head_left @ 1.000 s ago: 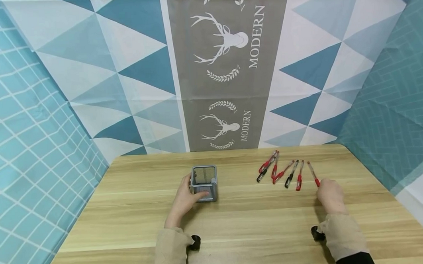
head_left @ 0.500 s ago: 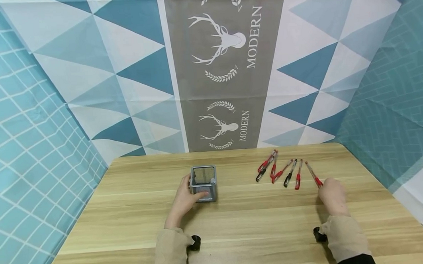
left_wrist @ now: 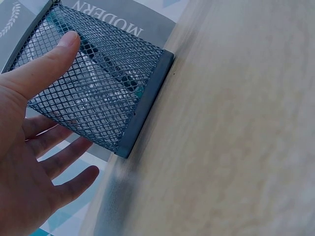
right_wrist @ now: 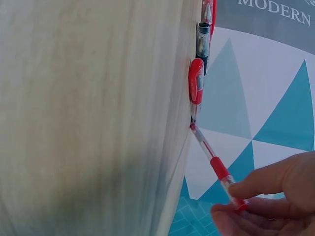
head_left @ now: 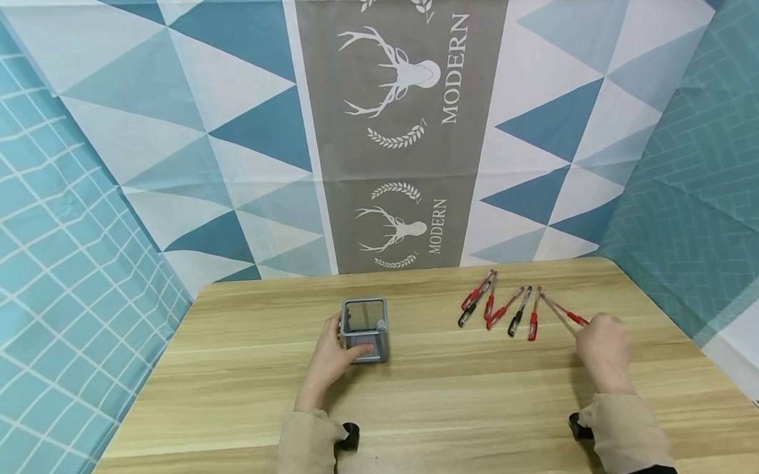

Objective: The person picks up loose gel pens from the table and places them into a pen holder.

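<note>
A grey metal-mesh pen holder (head_left: 365,313) stands upright on the table, left of the middle. My left hand (head_left: 326,359) holds it from its left side, the thumb lying across the mesh (left_wrist: 108,81) and the other fingers partly hidden behind it. Over at the right, my right hand (head_left: 605,345) pinches a red pen (head_left: 572,316) near its capped end between thumb and fingers. The right wrist view shows this red pen (right_wrist: 220,168) tilted, its far tip down by the table surface, close to the end of another red pen (right_wrist: 196,81).
Several more pens lie in a loose row toward the back right, among them a red pen (head_left: 533,325), a black pen (head_left: 516,321) and another black pen (head_left: 469,312). The wooden table (head_left: 427,413) meets a patterned cloth backdrop (head_left: 220,145) at its far edge.
The right hand has drawn back a little to the right, and the near end of its red pen has swung right and lifted. The left hand and pen holder have stayed put.
</note>
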Motion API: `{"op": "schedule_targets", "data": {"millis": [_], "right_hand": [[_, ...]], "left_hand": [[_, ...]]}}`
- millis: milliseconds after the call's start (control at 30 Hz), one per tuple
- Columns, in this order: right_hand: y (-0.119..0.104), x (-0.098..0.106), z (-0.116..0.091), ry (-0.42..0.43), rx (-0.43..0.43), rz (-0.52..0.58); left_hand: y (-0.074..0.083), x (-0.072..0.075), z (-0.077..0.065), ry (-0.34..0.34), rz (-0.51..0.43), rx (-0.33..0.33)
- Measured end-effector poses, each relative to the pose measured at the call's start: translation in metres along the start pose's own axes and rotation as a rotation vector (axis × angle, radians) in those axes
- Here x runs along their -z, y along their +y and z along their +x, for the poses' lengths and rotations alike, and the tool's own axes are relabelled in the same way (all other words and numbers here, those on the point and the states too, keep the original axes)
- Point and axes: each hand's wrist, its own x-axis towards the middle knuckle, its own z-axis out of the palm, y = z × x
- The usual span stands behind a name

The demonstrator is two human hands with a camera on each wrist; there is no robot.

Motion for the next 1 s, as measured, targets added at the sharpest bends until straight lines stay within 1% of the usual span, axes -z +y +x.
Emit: {"op": "schedule_targets", "data": {"millis": [133,233,433,567,833,1000], "right_hand": [[-0.002,0.000,-0.001,0.128,0.020,0.045],[-0.005,0.000,-0.001,0.222,0.053,0.070],[-0.009,-0.002,-0.001,0.343,0.098,0.127],[-0.010,-0.002,-0.002,0.391,0.117,0.159],[-0.016,0.002,-0.002,0.452,0.177,0.193],[-0.023,0.007,-0.001,0.462,0.203,0.207]], "left_hand": [[-0.001,0.000,0.000,-0.003,0.003,-0.006],[-0.002,-0.001,0.001,0.000,0.008,-0.010],[-0.002,-0.001,0.002,0.001,0.014,-0.011],[-0.001,-0.001,0.002,-0.005,0.009,-0.009],[0.002,0.000,0.000,-0.011,-0.002,0.005],[0.001,0.000,0.000,-0.003,-0.004,0.000]]}}
